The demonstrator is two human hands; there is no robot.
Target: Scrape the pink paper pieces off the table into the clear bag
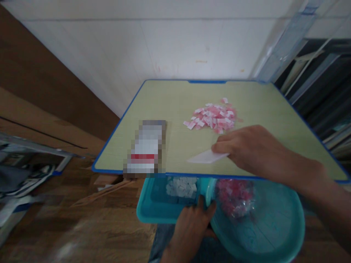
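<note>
A white wall (pixel 175 47) fills the top; a brown panel (pixel 35 69), perhaps a cabinet, stands upper left; wooden floor (pixel 104 226) shows lower left.

Room, indoor, apparently a home: wood-look floor (pixel 109 226) lies below and left of the right grip (pixel 252 149); small blue-edged bench (pixel 170 98), under that grip; scuffed white wall (pixel 175 47), beyond it; brown panel (pixel 46 76), far left of it.

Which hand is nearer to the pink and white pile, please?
Right. The right hand is just on the near side of the pile; the left hand is farther off, in front of the table, by the round teal basin.
</note>
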